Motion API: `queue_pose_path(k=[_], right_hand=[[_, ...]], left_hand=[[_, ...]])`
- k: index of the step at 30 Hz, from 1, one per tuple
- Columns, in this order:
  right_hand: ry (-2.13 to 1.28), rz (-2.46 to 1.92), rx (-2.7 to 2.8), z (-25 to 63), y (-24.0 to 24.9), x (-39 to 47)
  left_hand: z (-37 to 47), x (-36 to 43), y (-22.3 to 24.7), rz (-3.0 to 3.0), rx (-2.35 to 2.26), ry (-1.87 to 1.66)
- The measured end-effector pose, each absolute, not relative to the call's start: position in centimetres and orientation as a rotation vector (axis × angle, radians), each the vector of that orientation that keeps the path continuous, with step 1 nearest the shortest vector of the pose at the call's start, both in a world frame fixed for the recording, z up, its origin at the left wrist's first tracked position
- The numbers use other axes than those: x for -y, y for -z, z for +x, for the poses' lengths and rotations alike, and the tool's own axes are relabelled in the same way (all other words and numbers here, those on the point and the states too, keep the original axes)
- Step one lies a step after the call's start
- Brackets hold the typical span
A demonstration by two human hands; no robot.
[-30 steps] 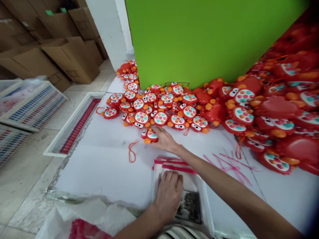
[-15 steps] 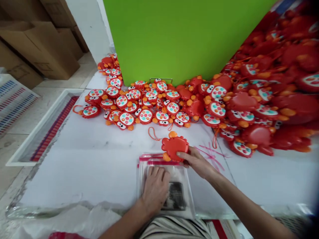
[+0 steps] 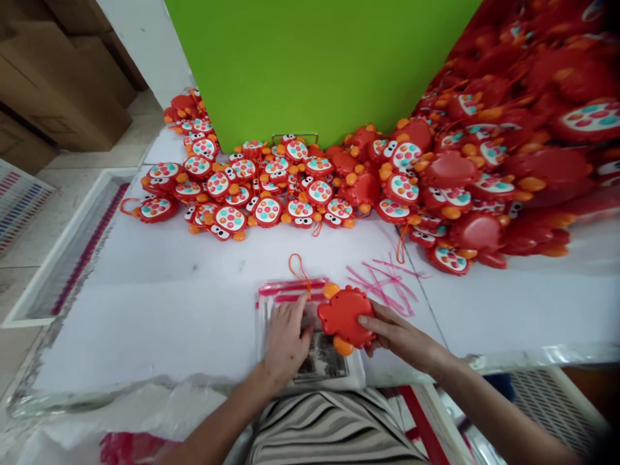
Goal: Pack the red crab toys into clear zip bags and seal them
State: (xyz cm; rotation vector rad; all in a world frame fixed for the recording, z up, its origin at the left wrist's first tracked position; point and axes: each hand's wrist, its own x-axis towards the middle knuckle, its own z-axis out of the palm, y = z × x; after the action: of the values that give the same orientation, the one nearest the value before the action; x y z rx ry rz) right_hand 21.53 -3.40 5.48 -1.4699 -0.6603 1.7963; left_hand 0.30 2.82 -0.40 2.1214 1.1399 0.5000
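My right hand (image 3: 400,336) grips a red crab-shaped toy (image 3: 349,318) by its right side, thumb on its plain back, which faces up. The toy has orange claws, and its orange cord loop (image 3: 298,265) stretches up and left. My left hand (image 3: 288,339) rests on a stack of clear plastic zip bags (image 3: 266,294) with pink top strips. Its fingers are stretched forward with the thumb apart, and a fingertip is close to the base of the cord; whether it touches the cord I cannot tell. A dark printed picture (image 3: 323,356) shows on the bags.
Several similar toys with dotted white faces (image 3: 268,210) line the back of the white table (image 3: 169,290), piling high at the right. Behind them stands a green panel (image 3: 314,64). Pink scribbles mark the tabletop. Cardboard boxes (image 3: 58,84) and baskets are at left.
My right hand has brought the crab toy lower and nearer, over the bags. The left hand's fingers have stretched forward towards the cord. The head view has shifted slightly.
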Motion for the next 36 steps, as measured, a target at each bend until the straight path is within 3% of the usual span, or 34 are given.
queue_pose_path(k=[9,16,23,28,31,36], right_hand=[[-1.912,-1.269,0.834,22.0,-7.1,4.6],[-1.328,-1.519,1.223,18.7,-7.7,0.7],[-1.099,-1.769,1.783,17.6,-6.7,1.1],[-1.004,-1.810,1.771,18.1,-5.8,2.3],[-0.954,-1.782,1.771,18.0,-5.8,2.5],[-0.909,-1.809,1.813,17.7,-6.4,2.4]], left_hand=[[0.1,-3.1,0.4,2.248,-0.970,-0.555],[0.0,-2.4,-0.2,2.561,-0.889,-0.468],[-1.7,-2.1,-1.9,2.644,-0.825,-0.584],[-4.3,-3.2,-4.3,2.299,-1.088,-0.832],[-4.8,-4.2,-5.1,1.732,-1.325,-0.712],[-2.9,-5.2,-4.4,1.251,-1.180,-0.547]])
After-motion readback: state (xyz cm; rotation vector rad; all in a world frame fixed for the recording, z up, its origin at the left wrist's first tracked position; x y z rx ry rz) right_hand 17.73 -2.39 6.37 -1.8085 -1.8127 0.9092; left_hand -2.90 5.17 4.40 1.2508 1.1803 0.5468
